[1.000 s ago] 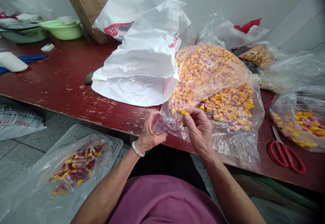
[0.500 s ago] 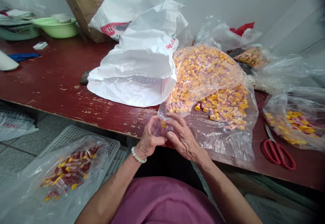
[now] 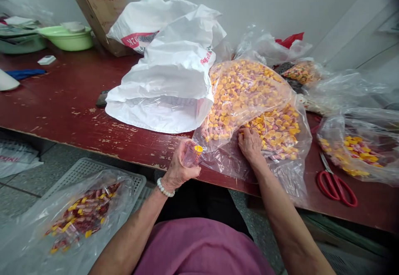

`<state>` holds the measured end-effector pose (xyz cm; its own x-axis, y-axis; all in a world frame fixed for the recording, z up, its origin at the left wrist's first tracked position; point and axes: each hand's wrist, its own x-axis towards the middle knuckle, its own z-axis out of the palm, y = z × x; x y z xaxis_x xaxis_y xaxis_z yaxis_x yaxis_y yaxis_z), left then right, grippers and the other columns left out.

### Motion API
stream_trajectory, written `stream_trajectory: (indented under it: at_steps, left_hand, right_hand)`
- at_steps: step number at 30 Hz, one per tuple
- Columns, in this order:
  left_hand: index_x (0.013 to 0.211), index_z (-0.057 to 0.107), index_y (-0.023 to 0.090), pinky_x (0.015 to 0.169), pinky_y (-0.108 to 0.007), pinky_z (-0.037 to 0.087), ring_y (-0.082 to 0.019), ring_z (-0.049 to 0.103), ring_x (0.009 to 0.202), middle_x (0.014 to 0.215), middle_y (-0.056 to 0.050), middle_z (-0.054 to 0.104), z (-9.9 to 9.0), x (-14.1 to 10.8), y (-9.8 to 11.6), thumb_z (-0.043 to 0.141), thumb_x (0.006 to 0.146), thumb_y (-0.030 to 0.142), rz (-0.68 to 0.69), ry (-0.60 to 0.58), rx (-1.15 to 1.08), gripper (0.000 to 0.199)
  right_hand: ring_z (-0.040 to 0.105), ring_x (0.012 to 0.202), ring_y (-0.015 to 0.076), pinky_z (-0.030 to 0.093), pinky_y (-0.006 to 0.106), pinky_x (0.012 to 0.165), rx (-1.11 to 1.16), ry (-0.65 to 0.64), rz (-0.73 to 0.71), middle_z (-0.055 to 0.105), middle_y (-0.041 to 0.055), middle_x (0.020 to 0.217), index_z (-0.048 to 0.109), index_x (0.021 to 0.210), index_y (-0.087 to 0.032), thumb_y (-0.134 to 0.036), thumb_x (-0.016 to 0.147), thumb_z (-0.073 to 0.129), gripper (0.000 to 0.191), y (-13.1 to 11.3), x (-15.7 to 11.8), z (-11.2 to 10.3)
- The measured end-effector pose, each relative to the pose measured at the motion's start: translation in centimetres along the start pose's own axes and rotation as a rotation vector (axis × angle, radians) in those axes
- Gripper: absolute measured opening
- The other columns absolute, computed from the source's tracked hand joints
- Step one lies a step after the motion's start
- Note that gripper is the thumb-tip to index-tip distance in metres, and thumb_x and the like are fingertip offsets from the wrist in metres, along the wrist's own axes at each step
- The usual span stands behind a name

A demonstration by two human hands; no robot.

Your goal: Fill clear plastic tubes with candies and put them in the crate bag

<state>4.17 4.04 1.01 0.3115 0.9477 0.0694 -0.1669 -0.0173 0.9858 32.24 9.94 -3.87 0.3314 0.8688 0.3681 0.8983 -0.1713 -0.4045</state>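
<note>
My left hand (image 3: pixel 180 167), with a bead bracelet at its wrist, is wrapped round clear plastic tubes (image 3: pixel 188 155) above the table's front edge. A yellow cap-like piece (image 3: pixel 198 149) sits at the right end of the tubes. My right hand (image 3: pixel 250 142) reaches to the near left side of a heap of small yellow-topped pieces (image 3: pixel 279 127) at the mouth of a clear plastic bag (image 3: pixel 246 94). Its fingers are bent down and pressed together against the heap. The fingertips are hidden, and I cannot make out what they grip.
A white sack (image 3: pixel 162 119) with clear tubes inside lies open on the red table (image 3: pixel 62 100). Red-handled scissors (image 3: pixel 336 187) lie at right near another bag (image 3: pixel 358 150). Lower left, a bag of yellow-capped filled tubes (image 3: pixel 84 212) rests on a grey crate (image 3: pixel 102 164).
My right hand has left my left hand and moved right and up to the heap of yellow-topped pieces. The left hand still holds the tubes, now turned so the yellow end shows.
</note>
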Motion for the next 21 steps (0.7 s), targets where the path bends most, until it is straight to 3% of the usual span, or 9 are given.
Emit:
stream_trajectory:
  at_steps: [3, 6, 8, 11, 13, 16, 18, 21]
  left_hand:
    - [0.100, 0.044, 0.021, 0.055, -0.019, 0.043, -0.008, 0.048, 0.067, 0.092, 0.001, 0.048, 0.2, 0.0, 0.6, 0.065, 0.051, 0.003, 0.014, -0.015, 0.016, 0.057]
    - [0.099, 0.044, 0.021, 0.055, -0.019, 0.041, -0.009, 0.047, 0.066, 0.087, 0.002, 0.048, 0.3, 0.2, 0.7, 0.064, 0.051, 0.003, 0.030, -0.037, 0.055, 0.055]
    - [0.099, 0.044, 0.020, 0.059, -0.020, 0.042, -0.010, 0.049, 0.069, 0.087, 0.002, 0.049, 0.5, 0.3, 0.6, 0.062, 0.052, 0.003, 0.068, -0.060, 0.105, 0.054]
    - [0.099, 0.044, 0.019, 0.066, -0.022, 0.042, -0.011, 0.050, 0.075, 0.088, 0.001, 0.050, 0.9, 0.5, 0.4, 0.059, 0.052, 0.002, 0.138, -0.096, 0.182, 0.052]
    - [0.099, 0.043, 0.018, 0.065, -0.022, 0.041, -0.011, 0.048, 0.074, 0.086, 0.002, 0.048, 1.0, 0.5, 0.2, 0.059, 0.053, 0.002, 0.166, -0.124, 0.215, 0.052]
    - [0.100, 0.043, 0.018, 0.065, -0.022, 0.040, -0.011, 0.046, 0.074, 0.087, 0.002, 0.047, 1.0, 0.4, 0.1, 0.058, 0.052, 0.001, 0.179, -0.132, 0.224, 0.052]
    - [0.100, 0.043, 0.018, 0.066, -0.023, 0.040, -0.011, 0.046, 0.074, 0.087, 0.001, 0.048, 1.0, 0.4, 0.1, 0.057, 0.052, 0.001, 0.165, -0.116, 0.213, 0.053]
    - [0.099, 0.044, 0.018, 0.065, -0.022, 0.040, -0.011, 0.046, 0.073, 0.086, 0.002, 0.049, 0.9, 0.3, -0.2, 0.057, 0.050, 0.000, 0.117, -0.090, 0.185, 0.054]
  right_hand:
    - [0.053, 0.085, 0.0236, 0.044, 0.039, 0.076, 0.093, 0.044, 0.039, 0.058, 0.0123, 0.091, 0.059, 0.103, -0.013, -0.022, 0.086, 0.039, 0.028, -1.2, -1.7, -1.8]
    - [0.055, 0.077, 0.0180, 0.047, 0.033, 0.069, 0.479, 0.004, 0.007, 0.059, 0.0054, 0.088, 0.052, 0.115, -0.019, -0.029, 0.091, 0.039, 0.029, -4.4, -4.9, -5.3]
    - [0.057, 0.084, 0.0171, 0.048, 0.033, 0.074, 0.667, -0.136, -0.168, 0.058, 0.0050, 0.097, 0.055, 0.111, -0.023, -0.027, 0.091, 0.042, 0.024, -7.2, -7.1, -7.8]
    - [0.055, 0.096, 0.0179, 0.046, 0.035, 0.084, 0.714, -0.241, -0.430, 0.056, 0.0059, 0.103, 0.058, 0.109, -0.025, -0.019, 0.090, 0.043, 0.026, -10.6, -9.1, -10.1]
    - [0.054, 0.098, 0.0182, 0.047, 0.035, 0.084, 0.690, -0.289, -0.515, 0.056, 0.0072, 0.105, 0.056, 0.114, -0.025, -0.014, 0.090, 0.041, 0.030, -11.5, -9.5, -10.6]
    - [0.055, 0.094, 0.0178, 0.047, 0.035, 0.082, 0.679, -0.295, -0.488, 0.057, 0.0076, 0.110, 0.047, 0.125, -0.024, -0.012, 0.086, 0.046, 0.040, -11.3, -9.3, -10.2]
    - [0.054, 0.094, 0.0181, 0.047, 0.035, 0.082, 0.679, -0.244, -0.441, 0.056, 0.0070, 0.109, 0.048, 0.120, -0.023, -0.009, 0.082, 0.048, 0.041, -10.9, -9.4, -9.7]
    - [0.050, 0.103, 0.0200, 0.046, 0.038, 0.087, 0.633, -0.224, -0.508, 0.051, 0.0069, 0.109, 0.054, 0.107, -0.023, 0.002, 0.073, 0.042, 0.045, -10.9, -10.1, -8.5]
